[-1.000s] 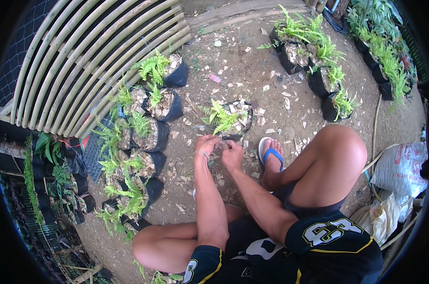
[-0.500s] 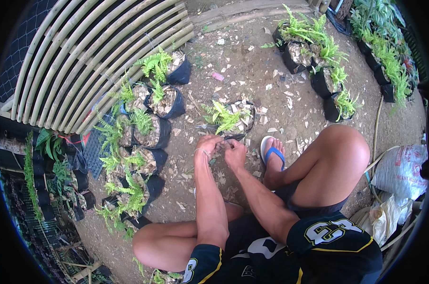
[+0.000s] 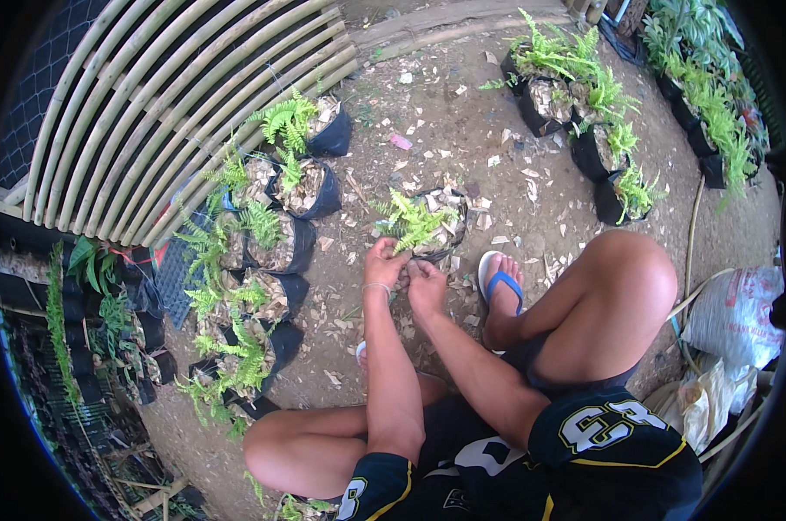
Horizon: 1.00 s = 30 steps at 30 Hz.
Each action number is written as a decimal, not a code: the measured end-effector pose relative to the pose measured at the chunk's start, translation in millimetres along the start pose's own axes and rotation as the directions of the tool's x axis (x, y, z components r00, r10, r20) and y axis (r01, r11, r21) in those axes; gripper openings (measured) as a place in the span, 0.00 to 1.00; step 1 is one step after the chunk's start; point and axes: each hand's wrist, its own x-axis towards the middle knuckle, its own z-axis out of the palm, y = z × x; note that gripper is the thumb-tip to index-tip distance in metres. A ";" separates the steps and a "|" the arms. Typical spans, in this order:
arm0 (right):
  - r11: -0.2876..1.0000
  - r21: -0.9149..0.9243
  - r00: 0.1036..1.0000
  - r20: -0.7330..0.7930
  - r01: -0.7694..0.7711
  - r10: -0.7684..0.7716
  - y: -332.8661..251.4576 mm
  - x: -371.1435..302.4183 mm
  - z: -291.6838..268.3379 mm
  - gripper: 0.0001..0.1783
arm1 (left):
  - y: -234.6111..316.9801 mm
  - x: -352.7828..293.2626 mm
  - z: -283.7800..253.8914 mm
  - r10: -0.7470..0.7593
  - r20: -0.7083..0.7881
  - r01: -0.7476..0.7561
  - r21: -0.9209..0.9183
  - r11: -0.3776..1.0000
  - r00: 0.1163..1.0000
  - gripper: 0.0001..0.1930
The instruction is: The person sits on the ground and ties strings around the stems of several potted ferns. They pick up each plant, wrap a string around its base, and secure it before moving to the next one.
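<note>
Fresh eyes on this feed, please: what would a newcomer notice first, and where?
Probably the big slatted bamboo panel, its bars curving across the upper left. Next, near the middle, the left hand and right hand sit close together at the near side of a black bag with a bright green fern. Just right of them, a blue-strapped flip-flop stands out.

This looks like an outdoor plant nursery or garden yard: brown bare-earth ground [image 3: 475, 113] with scattered pale chips surrounds the fingers [image 3: 424, 274]; feathery green ferns [image 3: 260, 224] in black plastic grow bags [image 3: 302, 247] line up to their left, before a pale slatted bamboo panel [image 3: 187, 113].
</note>
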 end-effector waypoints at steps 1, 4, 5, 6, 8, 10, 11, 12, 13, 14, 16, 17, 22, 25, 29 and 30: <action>1.000 -0.005 1.000 -0.013 -0.027 0.027 -2.4 -2.1 1.3 0.07 | -0.7 0.5 -0.5 0.102 -0.008 -0.101 0.064 0.993 0.995 0.17; 0.999 -0.021 0.998 -0.054 -0.028 0.026 -7.7 -3.6 3.7 0.07 | 2.3 1.0 -2.8 0.320 0.018 -0.309 0.318 0.896 0.947 0.16; 0.999 -0.033 0.999 -0.052 0.004 -0.006 -7.8 -3.0 3.9 0.07 | 5.8 0.4 -3.3 0.304 0.025 -0.286 0.420 0.862 0.952 0.16; 0.999 -0.051 0.998 -0.059 0.007 -0.010 -7.4 -2.0 3.8 0.07 | 9.8 -1.8 -3.4 0.303 0.028 -0.282 0.455 0.845 0.953 0.15; 0.997 -0.073 0.998 -0.065 0.014 -0.019 -4.6 0.1 2.3 0.07 | 19.2 -8.9 -4.1 0.151 -0.020 -0.116 0.543 0.832 0.988 0.15; 0.996 -0.084 0.998 -0.063 -0.004 -0.002 -1.8 2.9 0.4 0.07 | 27.8 -15.1 -1.4 0.141 0.008 -0.123 0.535 0.836 0.990 0.15; 0.994 -0.103 0.997 -0.064 0.042 -0.049 -0.9 4.0 -0.5 0.07 | 30.4 -18.0 0.5 0.125 0.008 -0.111 0.530 0.841 0.992 0.16; 0.991 -0.123 0.996 -0.063 0.061 -0.069 -0.7 5.1 -0.8 0.08 | 32.2 -19.5 2.2 0.130 0.016 -0.118 0.536 0.836 0.991 0.15; 0.986 -0.160 0.995 -0.084 0.037 -0.051 -0.9 5.3 -0.8 0.08 | 32.6 -19.7 4.1 0.128 0.019 -0.118 0.540 0.833 0.992 0.15; 0.980 -0.156 0.987 -0.079 0.124 -0.138 -1.5 4.3 -0.2 0.08 | 31.6 -19.2 6.0 0.118 0.017 -0.109 0.538 0.836 0.993 0.15; 0.963 -0.207 0.971 -0.132 0.170 -0.200 -3.7 -1.8 2.5 0.08 | 25.7 -16.6 8.6 0.187 0.016 -0.162 0.571 0.805 0.982 0.15; 0.928 -0.264 0.943 -0.133 0.265 -0.307 -5.2 -6.7 4.3 0.08 | 21.9 -14.6 8.9 0.216 0.013 -0.183 0.584 0.791 0.976 0.15; 0.616 -0.592 0.787 0.049 0.519 -0.615 -17.1 -38.6 -3.8 0.10 | 4.7 -5.9 6.3 0.277 -0.010 -0.243 0.447 0.861 0.961 0.11; 0.673 -0.548 0.843 0.122 0.498 -0.524 -25.9 -44.6 -4.8 0.09 | 1.6 -4.2 3.1 0.275 0.004 -0.253 0.406 0.878 0.961 0.10; 0.672 -0.502 0.803 0.081 0.544 -0.590 -34.0 -42.8 2.2 0.09 | 0.3 -6.1 -1.1 0.364 0.038 -0.338 0.469 0.816 0.931 0.09; 0.676 -0.497 0.802 0.071 0.544 -0.593 -35.7 -41.1 4.3 0.09 | -0.3 -6.3 -1.1 0.379 0.048 -0.361 0.433 0.826 0.924 0.09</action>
